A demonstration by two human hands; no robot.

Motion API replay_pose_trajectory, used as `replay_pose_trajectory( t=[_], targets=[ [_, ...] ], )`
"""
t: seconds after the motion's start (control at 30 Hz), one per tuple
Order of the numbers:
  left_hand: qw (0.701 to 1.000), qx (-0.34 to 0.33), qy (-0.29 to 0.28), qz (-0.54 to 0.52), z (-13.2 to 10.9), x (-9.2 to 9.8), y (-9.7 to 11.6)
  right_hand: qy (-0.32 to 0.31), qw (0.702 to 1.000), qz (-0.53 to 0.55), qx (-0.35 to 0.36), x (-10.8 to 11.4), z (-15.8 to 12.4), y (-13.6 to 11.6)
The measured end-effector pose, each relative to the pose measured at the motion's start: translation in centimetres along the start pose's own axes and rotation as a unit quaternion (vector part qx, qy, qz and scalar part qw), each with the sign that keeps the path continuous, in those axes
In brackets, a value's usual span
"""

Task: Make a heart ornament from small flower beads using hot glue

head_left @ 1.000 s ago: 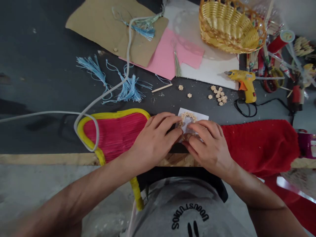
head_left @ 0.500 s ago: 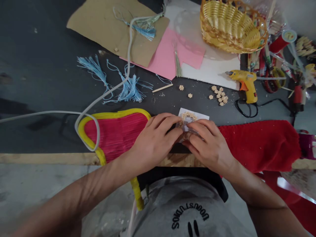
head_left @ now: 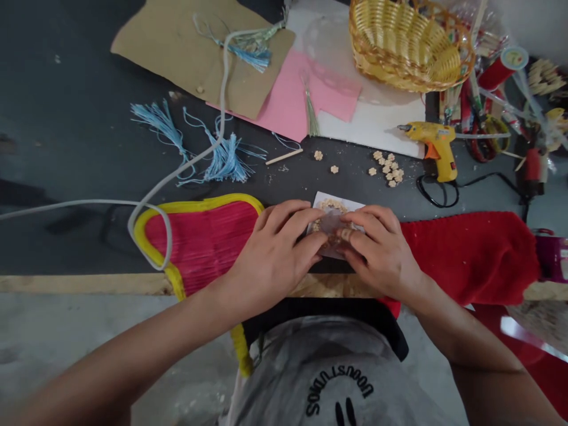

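A small white card (head_left: 332, 208) bearing a ring of tiny beige flower beads lies near the table's front edge, between a pink-and-yellow fabric piece (head_left: 199, 236) and a red cloth (head_left: 465, 254). My left hand (head_left: 275, 254) rests on the card's left side with fingers curled and pressed onto the bead ring. From the right, my right hand (head_left: 381, 251) meets it, fingertips pinched at the ring's lower part. What the fingertips hold is too small to name. Both hands hide most of the card.
Loose flower beads (head_left: 388, 168) and a yellow glue gun (head_left: 432, 145) with a black cord lie behind the hands. Blue tassels (head_left: 222, 160), a grey cord (head_left: 146, 201), brown card (head_left: 195, 47), pink paper (head_left: 293, 94) and a wicker basket (head_left: 408, 44) lie farther back.
My right hand has slid a little left and up over the card, covering more of the bead ring. The view has shifted slightly; my left hand stays put.
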State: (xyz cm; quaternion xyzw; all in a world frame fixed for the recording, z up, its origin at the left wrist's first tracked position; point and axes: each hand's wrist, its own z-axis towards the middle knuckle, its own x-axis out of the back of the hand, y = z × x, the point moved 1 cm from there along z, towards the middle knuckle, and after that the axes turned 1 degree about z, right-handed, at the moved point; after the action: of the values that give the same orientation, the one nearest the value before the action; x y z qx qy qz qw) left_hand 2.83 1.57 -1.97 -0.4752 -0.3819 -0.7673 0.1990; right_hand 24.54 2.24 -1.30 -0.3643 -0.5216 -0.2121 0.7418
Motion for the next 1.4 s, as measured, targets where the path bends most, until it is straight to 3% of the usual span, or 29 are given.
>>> replay_pose_trajectory(
  t=[0.4, 0.73, 0.97, 1.1, 1.4],
  targets=[
    [1.000, 0.012, -0.019, 0.007, 0.7, -0.3, 0.2, 0.021, 1.000, 0.002, 0.000, -1.1, 0.3, 0.0],
    [0.999, 0.011, -0.034, 0.005, 0.7, -0.1, 0.2, 0.048, 0.997, 0.052, -0.017, 0.1, -0.2, 0.2],
    [0.999, 0.014, -0.036, -0.021, 0.4, 0.2, -1.2, 0.002, 1.000, 0.010, 0.028, 0.7, -1.5, -0.3],
    [0.999, -0.007, -0.026, -0.018, 0.3, -0.3, -1.5, 0.001, 1.000, 0.009, 0.015, 0.8, -1.4, -0.5],
    [1.000, -0.019, -0.007, -0.006, 0.1, -0.8, -1.7, 0.029, 0.999, -0.026, 0.006, -1.0, 0.1, -1.2]
  ],
)
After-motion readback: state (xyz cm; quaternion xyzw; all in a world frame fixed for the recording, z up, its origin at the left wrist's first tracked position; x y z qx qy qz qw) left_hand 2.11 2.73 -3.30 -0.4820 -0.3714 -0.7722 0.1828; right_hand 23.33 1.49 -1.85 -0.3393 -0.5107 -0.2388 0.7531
